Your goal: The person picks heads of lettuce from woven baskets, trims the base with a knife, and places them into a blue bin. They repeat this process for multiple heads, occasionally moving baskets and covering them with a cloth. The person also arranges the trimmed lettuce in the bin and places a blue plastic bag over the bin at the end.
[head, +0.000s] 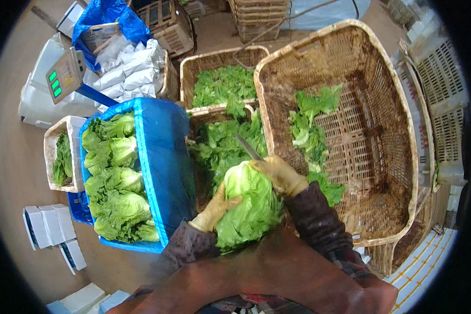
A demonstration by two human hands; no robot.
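A head of leafy lettuce (253,208) is held close to my apron, its pale base pointing away from me. My left hand (218,206), in a yellowish glove, grips its left side with the thumb across the leaves. In my gloved right hand (279,175) is a knife (249,147); its blade points up and left, past the lettuce's base. The knife's handle is hidden inside the glove. Below and beyond the lettuce, loose green leaves (219,151) fill a crate. On my left, several lettuce heads (119,204) lie in a container lined with blue plastic (163,157).
A large dirty plastic crate (380,219) on the right holds some leaves (312,137). Another crate of leaves (223,84) stands behind. At the upper left are a scale display (64,76) and white packets (129,74). A foam box (78,157) sits beyond the blue liner.
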